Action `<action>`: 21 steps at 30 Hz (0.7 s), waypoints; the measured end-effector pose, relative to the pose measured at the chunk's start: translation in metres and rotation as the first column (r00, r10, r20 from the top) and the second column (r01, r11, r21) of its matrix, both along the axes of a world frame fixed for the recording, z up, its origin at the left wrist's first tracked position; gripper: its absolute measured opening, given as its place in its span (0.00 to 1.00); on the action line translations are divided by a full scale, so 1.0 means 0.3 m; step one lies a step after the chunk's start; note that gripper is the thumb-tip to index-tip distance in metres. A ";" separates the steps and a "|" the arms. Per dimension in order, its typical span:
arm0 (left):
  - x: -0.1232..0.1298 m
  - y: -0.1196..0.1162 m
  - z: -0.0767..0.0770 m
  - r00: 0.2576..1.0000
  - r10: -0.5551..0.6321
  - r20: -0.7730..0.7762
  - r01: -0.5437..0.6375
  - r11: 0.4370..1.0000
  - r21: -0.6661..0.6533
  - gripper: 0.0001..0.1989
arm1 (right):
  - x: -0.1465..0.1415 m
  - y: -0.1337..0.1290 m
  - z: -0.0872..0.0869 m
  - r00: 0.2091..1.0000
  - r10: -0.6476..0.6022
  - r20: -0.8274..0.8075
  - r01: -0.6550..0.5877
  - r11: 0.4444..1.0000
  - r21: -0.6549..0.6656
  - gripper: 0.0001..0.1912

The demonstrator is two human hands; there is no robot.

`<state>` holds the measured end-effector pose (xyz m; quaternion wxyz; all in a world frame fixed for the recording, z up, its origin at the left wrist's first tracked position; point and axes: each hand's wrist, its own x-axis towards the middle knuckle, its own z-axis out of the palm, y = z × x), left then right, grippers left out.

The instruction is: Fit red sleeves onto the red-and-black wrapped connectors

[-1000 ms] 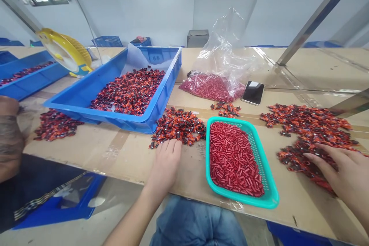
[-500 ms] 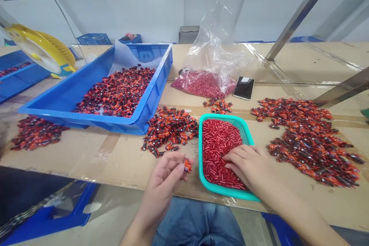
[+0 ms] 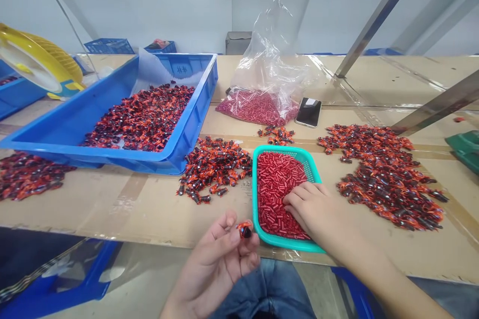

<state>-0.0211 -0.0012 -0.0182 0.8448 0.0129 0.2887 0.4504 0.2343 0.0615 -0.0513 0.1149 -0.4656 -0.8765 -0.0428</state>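
Observation:
Between the thumb and fingers of my left hand is a small orange-and-black plastic part, its dark end facing me. This hand is just left of the green basket, above the table's front edge. Inside the basket lie many short red metallic tubes. My right hand reaches over the basket's right rim, fingertips down among the tubes; whether they pinch one is hidden. A pile of similar orange-and-black parts lies left of the basket, and a larger pile to its right.
A blue tray of such parts stands at the left, with another pile before it. Behind the basket are a clear bag of red tubes and a phone. A yellow fan is far left; metal posts rise at right.
My left hand has turned palm upward and lowered slightly, so the part's dark end now shows. My right hand stays with its fingertips in the tubes. The view has shifted a little to the right.

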 end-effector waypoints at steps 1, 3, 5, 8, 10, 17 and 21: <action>0.003 -0.004 -0.002 1.000 -0.001 0.022 0.001 1.000 -0.007 0.20 | -0.002 0.000 -0.002 1.000 -0.002 -0.017 0.002 1.000 0.005 0.13; 0.009 -0.011 -0.001 0.999 -0.001 0.047 0.001 1.000 -0.015 0.20 | -0.005 -0.003 -0.002 0.998 0.001 -0.067 0.000 1.000 0.019 0.14; 0.015 -0.016 0.005 0.999 -0.002 0.045 0.003 1.000 -0.003 0.20 | -0.006 -0.009 0.006 0.992 0.007 -0.126 -0.003 1.000 0.031 0.14; 0.027 -0.022 0.021 1.000 -0.009 -0.004 0.009 0.998 0.056 0.18 | -0.003 -0.017 0.024 0.976 0.008 -0.216 0.002 0.999 0.046 0.11; 0.037 -0.027 0.033 0.997 0.004 -0.080 0.004 0.994 0.107 0.17 | 0.000 -0.020 0.033 0.961 0.009 -0.277 0.007 0.998 0.055 0.12; 0.047 -0.043 0.012 0.941 0.137 -0.309 0.021 0.888 0.460 0.17 | -0.040 -0.093 0.107 0.785 0.023 -0.619 -0.055 0.998 -0.033 0.05; 0.050 -0.061 -0.011 0.860 0.271 -0.433 0.086 0.758 0.647 0.15 | -0.098 -0.173 0.195 0.478 0.010 -0.878 -0.284 0.948 -0.144 0.03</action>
